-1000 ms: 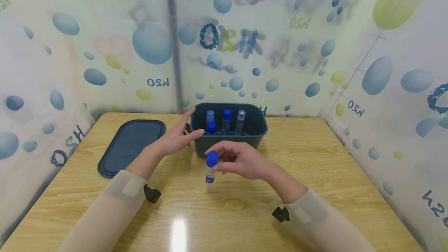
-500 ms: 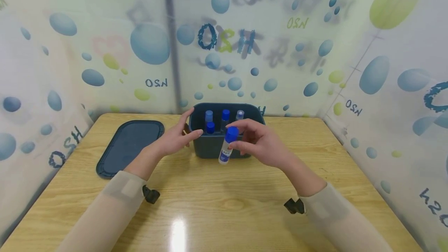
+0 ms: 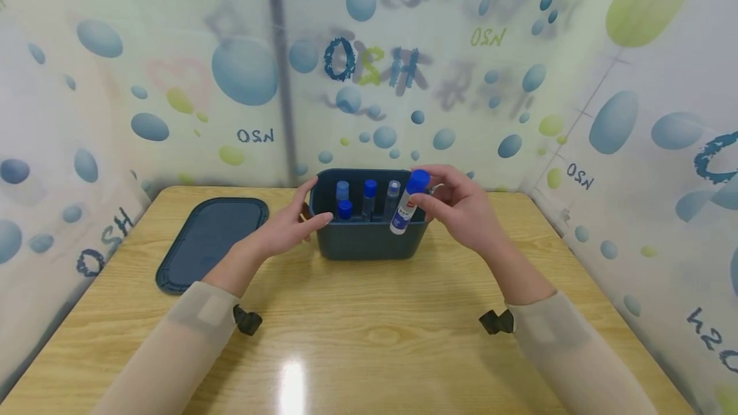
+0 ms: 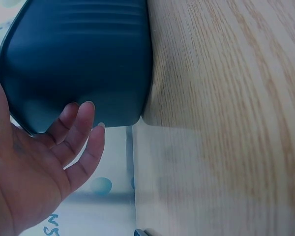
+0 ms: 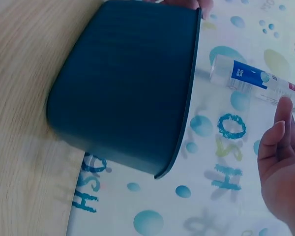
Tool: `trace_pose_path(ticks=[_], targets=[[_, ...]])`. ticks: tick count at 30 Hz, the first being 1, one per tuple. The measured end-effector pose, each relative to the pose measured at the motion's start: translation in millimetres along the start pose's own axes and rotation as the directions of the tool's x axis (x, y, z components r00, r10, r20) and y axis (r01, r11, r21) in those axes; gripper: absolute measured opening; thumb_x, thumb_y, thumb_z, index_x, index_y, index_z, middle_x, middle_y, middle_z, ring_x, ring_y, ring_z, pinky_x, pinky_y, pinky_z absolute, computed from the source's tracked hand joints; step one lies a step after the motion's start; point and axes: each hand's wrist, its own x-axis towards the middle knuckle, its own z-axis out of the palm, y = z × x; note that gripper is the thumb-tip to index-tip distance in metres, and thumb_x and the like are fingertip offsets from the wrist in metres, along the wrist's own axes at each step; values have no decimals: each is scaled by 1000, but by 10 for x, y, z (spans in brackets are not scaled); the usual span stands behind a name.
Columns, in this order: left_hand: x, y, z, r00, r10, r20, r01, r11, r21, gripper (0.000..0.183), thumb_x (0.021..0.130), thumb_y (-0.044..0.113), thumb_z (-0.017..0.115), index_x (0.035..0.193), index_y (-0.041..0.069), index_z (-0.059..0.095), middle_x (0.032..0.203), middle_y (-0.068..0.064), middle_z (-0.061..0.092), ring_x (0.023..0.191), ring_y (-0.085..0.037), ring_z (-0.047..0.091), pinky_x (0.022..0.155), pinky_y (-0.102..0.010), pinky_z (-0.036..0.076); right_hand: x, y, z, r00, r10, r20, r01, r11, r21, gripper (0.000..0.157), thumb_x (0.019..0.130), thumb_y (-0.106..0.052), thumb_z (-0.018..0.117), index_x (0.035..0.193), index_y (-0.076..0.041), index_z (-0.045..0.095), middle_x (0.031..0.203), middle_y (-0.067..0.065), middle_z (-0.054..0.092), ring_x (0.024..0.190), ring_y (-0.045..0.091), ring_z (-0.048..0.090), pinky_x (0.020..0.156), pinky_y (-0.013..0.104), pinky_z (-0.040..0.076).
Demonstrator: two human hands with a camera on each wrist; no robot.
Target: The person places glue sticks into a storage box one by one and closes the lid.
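Note:
My right hand [image 3: 473, 216] pinches a glue stick [image 3: 403, 212] by its blue cap end, between thumb and fingers. The stick tilts, its lower end in front of the right part of a dark blue bin [image 3: 369, 241]. In the right wrist view the glue stick [image 5: 250, 77] is apart from the bin's rim. Several similar sticks [image 3: 369, 192] stand inside the bin, most with blue caps and one with a clear cap [image 3: 394, 186]. My left hand [image 3: 282, 229] rests on the bin's left end, thumb at the front rim; its loosely bent fingers [image 4: 81, 128] lie along the outer wall.
A dark blue lid [image 3: 212, 242] lies flat on the wooden table [image 3: 369, 325], left of the bin. Close behind the bin hangs a patterned curtain [image 3: 490, 114], which also encloses both sides. Black wrist cameras [image 3: 246, 320] sit on both sleeves.
My right hand has lifted the glue stick from low before the bin, moving right and up to rim height. The left hand stays at the bin's left end.

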Motion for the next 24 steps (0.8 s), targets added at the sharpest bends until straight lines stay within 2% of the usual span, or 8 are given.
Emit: trace_pose_path(ticks=[7, 13, 18, 24], targets=[[-7, 5, -5, 1000, 1, 0, -1, 1000, 2, 95, 109, 61, 59, 177, 40, -4, 118, -17, 65, 94, -37, 71, 96, -50, 62, 91, 118, -65, 997, 34, -63, -37, 998, -54, 40, 106, -15, 75, 145, -16, 69, 107, -4, 72, 72, 32, 68, 55, 30, 51], [0, 9, -6, 1000, 3, 4, -3, 1000, 6, 96, 109, 62, 59, 177, 40, -5, 119, -17, 65, 95, -36, 72, 96, -49, 62, 162, 198, -58, 993, 76, -85, -84, 993, -88, 39, 108, -22, 74, 146, -20, 68, 111, 1, 72, 74, 37, 68, 63, 28, 55], [7, 0, -8, 1000, 2, 5, -2, 1000, 2, 95, 109, 62, 59, 176, 40, -5, 119, -17, 65, 95, -37, 71, 96, -49, 62, 250, 297, -5, 992, 99, -75, -106, 990, -89, 38, 108, -22, 73, 146, -18, 68, 115, 12, 74, 74, 35, 69, 66, 31, 58], [-3, 0, -4, 1000, 5, 6, -5, 1000, -2, 95, 109, 61, 59, 177, 40, -5, 117, -17, 65, 95, -37, 71, 95, -48, 62, 328, 448, 125, 986, 159, -40, -162, 982, -95, 41, 108, -27, 74, 148, -19, 67, 118, 12, 75, 76, 30, 71, 73, 32, 62]])
